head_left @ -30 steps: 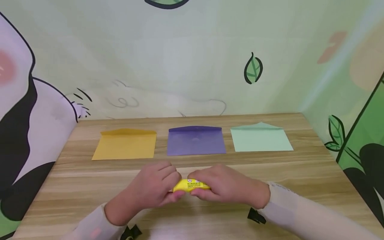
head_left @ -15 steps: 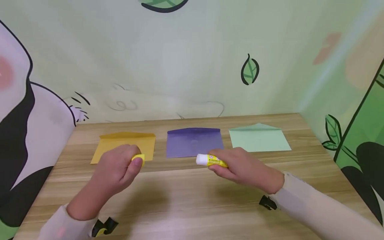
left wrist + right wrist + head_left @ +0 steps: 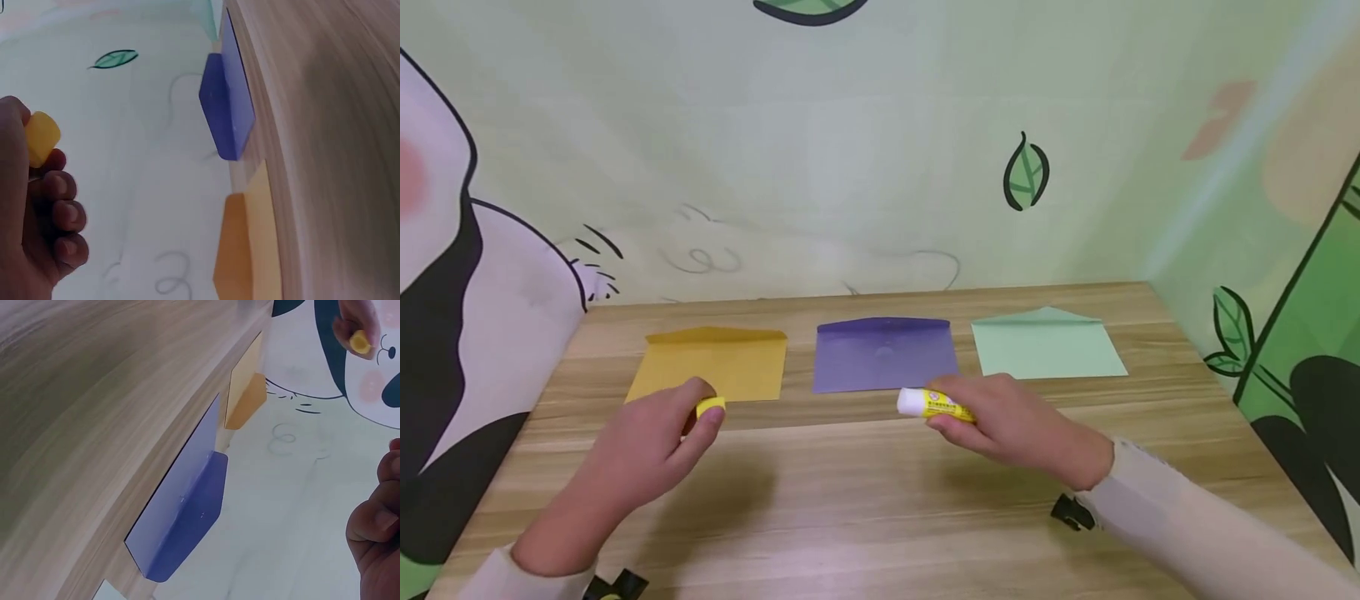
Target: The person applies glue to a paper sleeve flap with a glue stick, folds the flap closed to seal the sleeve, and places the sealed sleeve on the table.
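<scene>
Between thumb and forefinger my left hand (image 3: 651, 446) pinches a small yellow cap (image 3: 711, 406), held above the table before the yellow envelope (image 3: 715, 367). My right hand (image 3: 1011, 421) grips the yellow body of a glue stick (image 3: 946, 406), its white end uncovered and pointing left. That hand is just in front of the purple envelope (image 3: 883, 358). A mint green envelope (image 3: 1048, 350) lies to the right of the purple one. All three envelopes have their flaps lifted at the far side. In the right wrist view the glue stick is out of frame.
The wooden table (image 3: 865, 508) runs back to a pale green printed wall (image 3: 850, 167). Black straps or clips hang by both wrists, one of them a black clip (image 3: 1072, 512) at the right sleeve.
Both hands were together on the capped glue stick. They have parted; the cap came off in my left hand, which moved left and lately lower. My right hand moved right with the stick.
</scene>
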Demonstrator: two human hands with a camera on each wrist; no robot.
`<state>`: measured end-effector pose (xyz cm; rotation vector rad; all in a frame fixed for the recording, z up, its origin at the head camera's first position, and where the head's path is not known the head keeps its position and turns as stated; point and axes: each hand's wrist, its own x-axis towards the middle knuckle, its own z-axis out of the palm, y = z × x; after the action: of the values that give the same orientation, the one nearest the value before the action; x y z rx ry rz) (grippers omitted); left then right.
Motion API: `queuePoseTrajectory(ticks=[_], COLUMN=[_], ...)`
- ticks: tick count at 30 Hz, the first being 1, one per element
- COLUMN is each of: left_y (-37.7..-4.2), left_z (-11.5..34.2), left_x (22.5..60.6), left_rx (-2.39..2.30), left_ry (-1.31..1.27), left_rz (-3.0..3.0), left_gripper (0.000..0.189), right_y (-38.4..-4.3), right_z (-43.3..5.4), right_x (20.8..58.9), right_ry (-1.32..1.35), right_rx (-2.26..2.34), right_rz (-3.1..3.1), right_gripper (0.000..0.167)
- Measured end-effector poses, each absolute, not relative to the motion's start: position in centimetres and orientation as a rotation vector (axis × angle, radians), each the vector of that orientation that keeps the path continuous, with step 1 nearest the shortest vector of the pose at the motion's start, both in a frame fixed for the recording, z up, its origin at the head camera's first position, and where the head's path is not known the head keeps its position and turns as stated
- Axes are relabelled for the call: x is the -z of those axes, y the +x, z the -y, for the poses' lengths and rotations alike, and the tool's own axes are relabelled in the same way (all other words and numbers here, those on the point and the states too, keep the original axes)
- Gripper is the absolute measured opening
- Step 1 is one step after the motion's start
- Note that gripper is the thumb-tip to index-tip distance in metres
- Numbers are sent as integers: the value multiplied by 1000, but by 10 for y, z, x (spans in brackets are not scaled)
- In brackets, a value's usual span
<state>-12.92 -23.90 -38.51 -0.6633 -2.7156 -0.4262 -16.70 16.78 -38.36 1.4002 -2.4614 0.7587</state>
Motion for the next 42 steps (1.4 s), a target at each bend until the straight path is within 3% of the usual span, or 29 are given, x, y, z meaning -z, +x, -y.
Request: queuePoseTrajectory(ticks=[24, 42], left_y=[-152, -154], left_z=[291, 297], left_x=[439, 449], left_rx=[496, 442], left_ry=[-591, -606], left_rz=[3215, 3242], left_gripper=[25, 25], right_y=[-168, -166], right_z=[-172, -177], right_x=[399, 401], right_ry=[1348, 1334], right_rx=[-705, -743], right_rz=[2497, 2503], right_gripper=[44, 40])
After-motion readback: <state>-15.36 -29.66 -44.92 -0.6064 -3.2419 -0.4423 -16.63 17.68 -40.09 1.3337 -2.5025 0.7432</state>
